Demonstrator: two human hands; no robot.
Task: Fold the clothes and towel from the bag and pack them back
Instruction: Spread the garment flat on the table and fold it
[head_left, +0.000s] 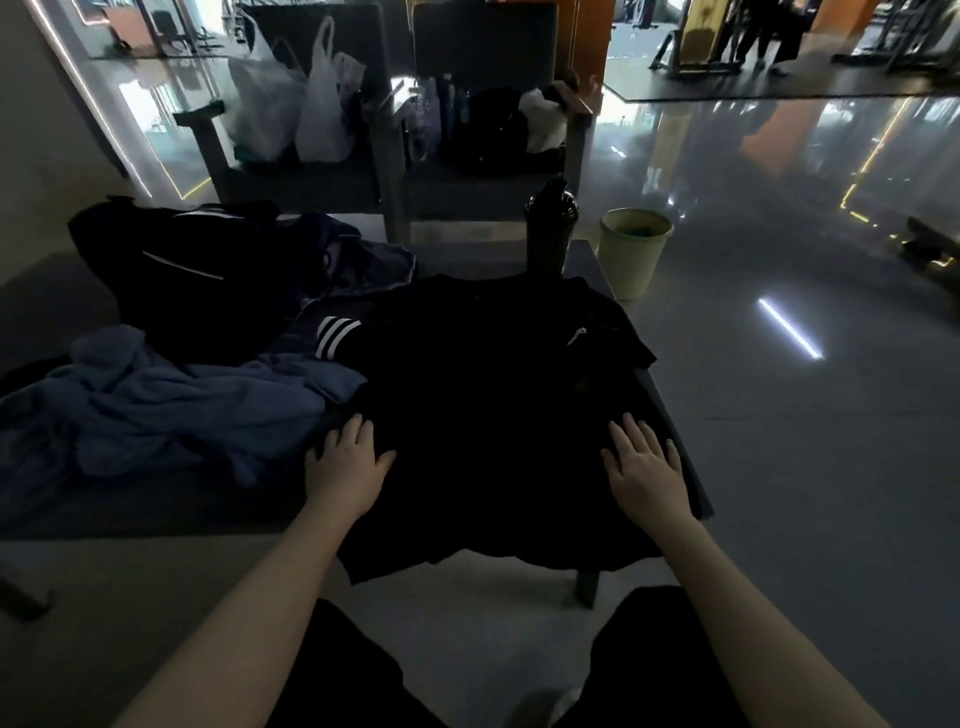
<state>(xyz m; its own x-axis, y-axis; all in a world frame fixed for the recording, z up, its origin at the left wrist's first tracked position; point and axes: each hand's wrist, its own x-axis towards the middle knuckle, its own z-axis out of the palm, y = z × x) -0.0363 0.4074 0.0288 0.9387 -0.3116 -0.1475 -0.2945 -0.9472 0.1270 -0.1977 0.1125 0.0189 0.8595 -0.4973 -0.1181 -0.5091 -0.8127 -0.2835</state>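
Both hands, left (349, 464) and right (647, 464), lie flat, fingers spread, on a black shirt (483, 395) over a dark table (670, 410); glossy grey floor (810, 467) around; bin (632, 249) beside.

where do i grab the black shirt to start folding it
Probably pinch the black shirt at its right sleeve edge and the hem below, coming from the right: it lies spread flat, and that side reaches the table edge, so fingers can slip under.
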